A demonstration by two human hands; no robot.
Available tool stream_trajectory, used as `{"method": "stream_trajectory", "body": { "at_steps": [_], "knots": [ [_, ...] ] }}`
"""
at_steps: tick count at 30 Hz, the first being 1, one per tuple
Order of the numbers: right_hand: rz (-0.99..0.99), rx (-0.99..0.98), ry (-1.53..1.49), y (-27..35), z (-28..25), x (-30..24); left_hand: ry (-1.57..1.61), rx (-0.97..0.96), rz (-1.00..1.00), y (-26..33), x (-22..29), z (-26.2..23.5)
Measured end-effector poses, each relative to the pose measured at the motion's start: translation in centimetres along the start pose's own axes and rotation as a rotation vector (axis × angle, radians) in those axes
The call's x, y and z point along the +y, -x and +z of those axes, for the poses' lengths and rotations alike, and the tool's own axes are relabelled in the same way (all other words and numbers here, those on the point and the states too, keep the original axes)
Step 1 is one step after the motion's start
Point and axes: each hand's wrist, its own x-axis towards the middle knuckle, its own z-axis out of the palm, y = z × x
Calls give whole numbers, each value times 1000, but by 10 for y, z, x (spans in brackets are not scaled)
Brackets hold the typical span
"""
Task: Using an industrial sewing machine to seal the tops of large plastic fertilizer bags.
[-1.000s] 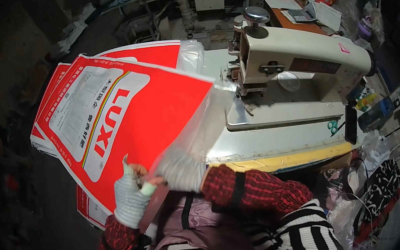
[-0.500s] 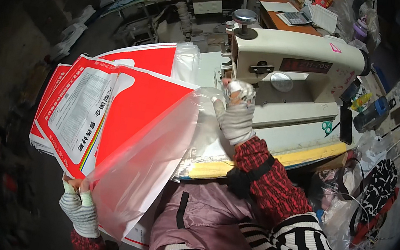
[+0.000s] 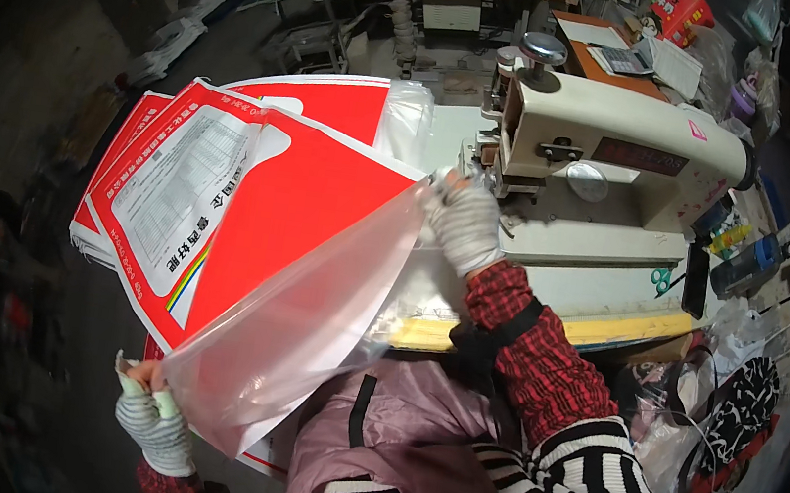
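Note:
A large red-and-white printed sack point(image 3: 311, 206) lies at an angle over a pile of similar sacks point(image 3: 119, 145). Its clear plastic liner point(image 3: 285, 362) sticks out along the edge nearest me. My left hand point(image 3: 155, 419), in a pale fingerless glove, is closed on the sack's near-left corner. My right hand point(image 3: 465, 224), also gloved, is closed at the far-right corner, where sack edge and liner meet; its fingertips are partly hidden. Just beyond it stands a cream sewing machine point(image 3: 629, 133), its head close to my right fingers.
The machine bed point(image 3: 599, 288) has a yellow front edge point(image 3: 604, 326). Green-handled scissors point(image 3: 660, 279) and a dark phone point(image 3: 696, 283) lie on its right. A bottle point(image 3: 749, 268) stands beyond them. A brown desk point(image 3: 588, 67) holds a calculator point(image 3: 624, 61). Plastic bags crowd the right side.
My right hand has come back from beside the machine head and closed on the sack's far-right corner. The sack edge is drawn straighter between my hands. The whole view has shifted slightly.

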Motion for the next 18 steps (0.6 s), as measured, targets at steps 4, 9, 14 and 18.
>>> {"method": "stream_trajectory", "body": {
  "at_steps": [4, 9, 14, 18],
  "knots": [
    [-236, 327, 285, -28, -13, -23, -118, -108, 135, 25, -10, -7],
    [-642, -70, 366, -28, -21, -73, -462, -179, 73, 29, -14, -45],
    [-721, -127, 345, 3, -1, -95, -222, 110, 110, -8, 47, -34],
    [-625, -142, 391, 42, 5, -110, 108, -541, 275, 16, 77, 79]
  ]
}}
